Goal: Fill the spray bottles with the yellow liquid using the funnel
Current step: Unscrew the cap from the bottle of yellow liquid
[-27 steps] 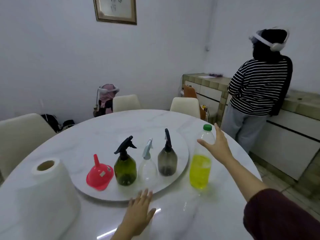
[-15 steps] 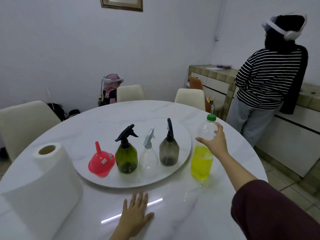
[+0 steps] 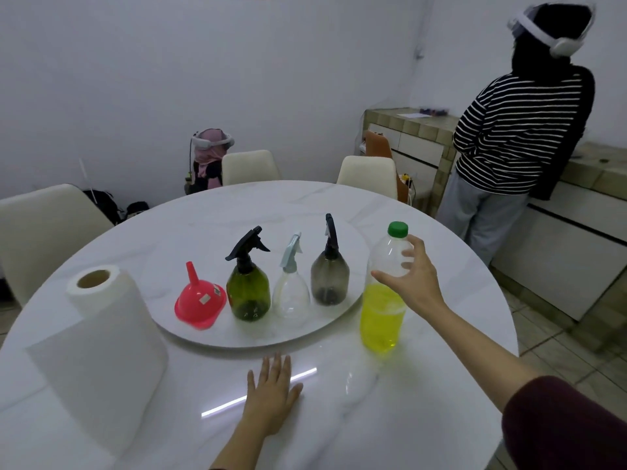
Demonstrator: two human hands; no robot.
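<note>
Spray bottles (image 3: 291,283), three with trigger heads still on, stand beside the red funnel (image 3: 199,301) on the turntable (image 3: 258,337); the capped yellow-liquid bottle (image 3: 385,293) stands on the table (image 3: 390,412), where a careless grasp could tip it. Right hand (image 3: 412,283), fingers spread, reaches its clear upper part, contact uncertain; left hand (image 3: 271,393) lies flat, holding nothing.

Glossy marble table (image 3: 390,418), clear plastic bottle (image 3: 386,262), soft paper roll (image 3: 101,347).

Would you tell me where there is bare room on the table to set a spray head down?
Bare marble lies between the left hand and the yellow-liquid bottle, and beyond the turntable. The turntable's near half is crowded.
</note>
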